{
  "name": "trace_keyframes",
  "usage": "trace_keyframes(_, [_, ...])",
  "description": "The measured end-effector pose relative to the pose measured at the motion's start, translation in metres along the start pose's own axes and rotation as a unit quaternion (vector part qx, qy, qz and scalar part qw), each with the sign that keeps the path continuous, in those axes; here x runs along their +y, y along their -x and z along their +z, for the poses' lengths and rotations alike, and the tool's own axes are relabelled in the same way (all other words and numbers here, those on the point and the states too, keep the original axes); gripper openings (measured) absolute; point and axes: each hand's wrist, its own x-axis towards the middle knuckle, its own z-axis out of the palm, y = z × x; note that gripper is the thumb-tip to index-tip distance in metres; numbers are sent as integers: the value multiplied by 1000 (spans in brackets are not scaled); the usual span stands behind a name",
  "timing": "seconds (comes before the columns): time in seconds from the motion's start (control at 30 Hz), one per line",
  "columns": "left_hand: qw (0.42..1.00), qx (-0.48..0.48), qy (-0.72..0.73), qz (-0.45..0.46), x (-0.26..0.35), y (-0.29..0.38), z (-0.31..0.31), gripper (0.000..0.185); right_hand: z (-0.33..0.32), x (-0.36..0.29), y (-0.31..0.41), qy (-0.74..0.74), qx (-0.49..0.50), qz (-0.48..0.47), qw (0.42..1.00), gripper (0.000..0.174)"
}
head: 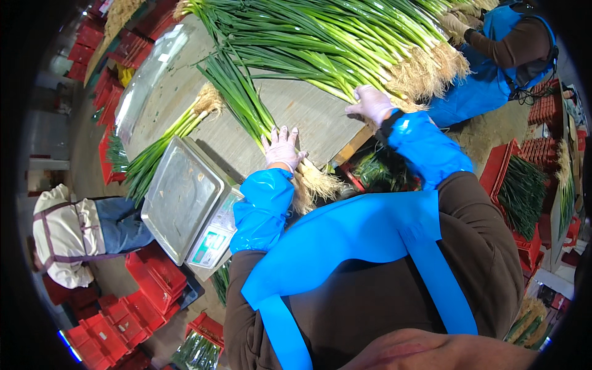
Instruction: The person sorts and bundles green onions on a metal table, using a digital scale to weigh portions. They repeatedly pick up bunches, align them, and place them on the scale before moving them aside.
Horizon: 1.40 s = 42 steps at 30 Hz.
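Note:
My left hand point(282, 149), in a pale thin glove, lies palm down with spread fingers across a small bunch of green onions point(252, 115). Their roots point(317, 180) hang past the table's near edge beside my wrist. My right hand point(371, 104), gloved too, has thumb and fingers around stalks at the near side of a large green onion pile point(323, 44); its fingertips are partly hidden. Left of my left hand stands a weighing scale point(182, 199) with a bare metal pan. Another small green onion bunch point(180, 125) lies behind it, leaves toward the left.
The grey table point(300, 104) has a curved look at its left side. A co-worker in a blue apron point(497, 60) stands at the right end. At left, a person in a light top point(69, 236) bends near red crates point(155, 277). A red crate point(502, 171) of greens stands at right.

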Motion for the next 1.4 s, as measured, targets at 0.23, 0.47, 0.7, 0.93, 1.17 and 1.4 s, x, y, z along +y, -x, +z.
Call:
trace_keyframes(0.23, [1000, -4, 15, -2, -3, 1, 0, 81, 22, 18, -30, -11, -6, 116, 993, 27])
trace_keyframes(0.47, [1000, -8, 27, -6, -3, 1, 0, 82, -33, 26, 2, -390, -160, 111, 900, 22])
trace_keyframes(0.7, [970, 77, 201, 112, 27, -20, -15, 56, -78, 8, 75, -602, -233, 59, 761, 18])
trace_keyframes(0.93, [433, -201, 871, 114, 95, -65, -22, 41, -74, -6, 157, -630, -278, 106, 717, 21])
trace_keyframes(1.17, [424, -209, 881, 27, 120, -64, 14, 37, -47, 34, 254, -347, -250, 94, 899, 35])
trace_keyframes(1.4, [453, -236, 819, 262, 117, -16, -15, 39, -41, 49, 298, -676, -131, 386, 614, 27])
